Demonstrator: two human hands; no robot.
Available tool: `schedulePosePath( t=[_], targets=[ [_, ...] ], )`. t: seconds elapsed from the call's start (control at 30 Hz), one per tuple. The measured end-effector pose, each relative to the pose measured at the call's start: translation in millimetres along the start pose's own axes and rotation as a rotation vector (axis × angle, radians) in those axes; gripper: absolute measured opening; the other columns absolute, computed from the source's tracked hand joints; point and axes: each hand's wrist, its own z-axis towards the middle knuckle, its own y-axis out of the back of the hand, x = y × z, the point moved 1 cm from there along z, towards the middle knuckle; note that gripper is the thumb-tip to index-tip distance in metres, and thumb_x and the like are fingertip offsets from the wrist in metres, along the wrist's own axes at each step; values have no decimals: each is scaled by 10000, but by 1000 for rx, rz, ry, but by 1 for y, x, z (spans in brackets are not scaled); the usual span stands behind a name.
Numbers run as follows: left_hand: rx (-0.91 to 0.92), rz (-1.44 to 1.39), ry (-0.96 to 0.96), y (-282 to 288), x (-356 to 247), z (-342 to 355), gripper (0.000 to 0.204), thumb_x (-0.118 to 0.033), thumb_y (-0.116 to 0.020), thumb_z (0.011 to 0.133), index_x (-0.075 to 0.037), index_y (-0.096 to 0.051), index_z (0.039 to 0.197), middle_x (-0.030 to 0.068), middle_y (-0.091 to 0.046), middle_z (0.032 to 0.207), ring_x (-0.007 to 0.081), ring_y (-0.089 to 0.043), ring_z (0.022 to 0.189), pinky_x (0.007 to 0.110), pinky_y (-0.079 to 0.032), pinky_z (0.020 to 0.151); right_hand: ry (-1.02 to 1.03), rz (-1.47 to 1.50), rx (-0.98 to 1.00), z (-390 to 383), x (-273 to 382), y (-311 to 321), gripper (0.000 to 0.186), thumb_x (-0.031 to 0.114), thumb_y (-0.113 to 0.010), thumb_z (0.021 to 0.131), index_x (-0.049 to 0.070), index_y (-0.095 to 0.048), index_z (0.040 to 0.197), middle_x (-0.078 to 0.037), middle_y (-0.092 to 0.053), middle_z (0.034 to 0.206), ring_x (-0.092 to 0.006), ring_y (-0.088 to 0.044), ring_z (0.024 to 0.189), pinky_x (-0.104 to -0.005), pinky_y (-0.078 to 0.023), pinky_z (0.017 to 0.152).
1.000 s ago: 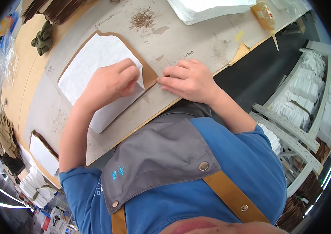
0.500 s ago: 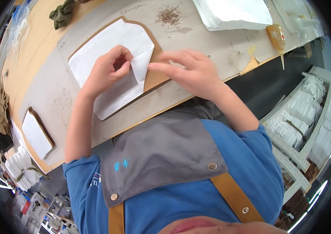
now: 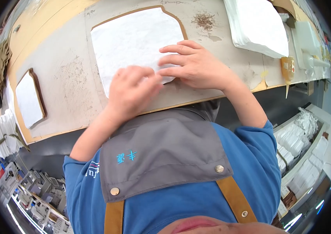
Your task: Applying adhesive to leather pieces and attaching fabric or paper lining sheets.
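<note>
A white sheet [image 3: 134,39], cut with a shaped outline, lies flat on the table over a brown piece [image 3: 176,18] of similar shape. Only a narrow border of the brown piece shows along its far and right edges. My right hand [image 3: 196,64] rests on the sheet's right side, fingers spread and stretched to the left, holding nothing. Over the sheet's near edge is my left hand [image 3: 132,89], its fingers bent and smeared by motion. Whether anything is between those fingers cannot be made out.
At the far right stands a stack of white sheets [image 3: 255,29], with a bottle of amber liquid [image 3: 287,69] beside it, nozzle over the table edge. Another stack of white-topped brown pieces [image 3: 28,101] lies at the left. White bundles [image 3: 300,136] fill a rack below right.
The sheet's right part, folded back before, now lies flat. My right hand has come down onto it. My left hand has left its pinch and moved toward the near edge. The view has shifted.
</note>
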Motion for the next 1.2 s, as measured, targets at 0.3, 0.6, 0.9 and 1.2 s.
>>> schedulePosePath(
  t=[0.3,0.6,0.9,1.2],
  targets=[
    [-3,450,-129,-34,-19,-19,253,-261,-749,840,-199,-737,1085,-80,-544,881,105,-530,808,280,-365,726,-10,152,115,6,-15,-6,49,187,-744,818,167,-699,819,40,-686,920,-175,-650,1034,-356,-473,917],
    [44,507,-138,-39,-20,-23,285,-257,-732,855,-149,-732,1118,-59,-544,911,121,-531,868,291,-378,738,-288,134,-130,44,-45,-18,122,186,-656,923,78,-710,910,-86,-716,849,-317,-672,827,-423,-529,702],
    [-30,411,-125,-21,-17,-16,247,-198,-704,858,-165,-720,1102,-69,-667,1118,120,-617,1077,294,-404,897,-398,420,17,44,-41,-4,146,143,-692,946,37,-730,1039,-79,-741,949,-235,-683,862,-332,-538,781],
    [-1,435,-18,1,-1,-57,240,-184,-714,867,-173,-725,1107,-85,-699,1088,110,-641,1053,297,-374,926,-76,124,142,42,-12,14,357,275,-795,822,145,-704,1142,-8,-712,1134,-211,-655,1107,-386,-483,976]
  ],
)
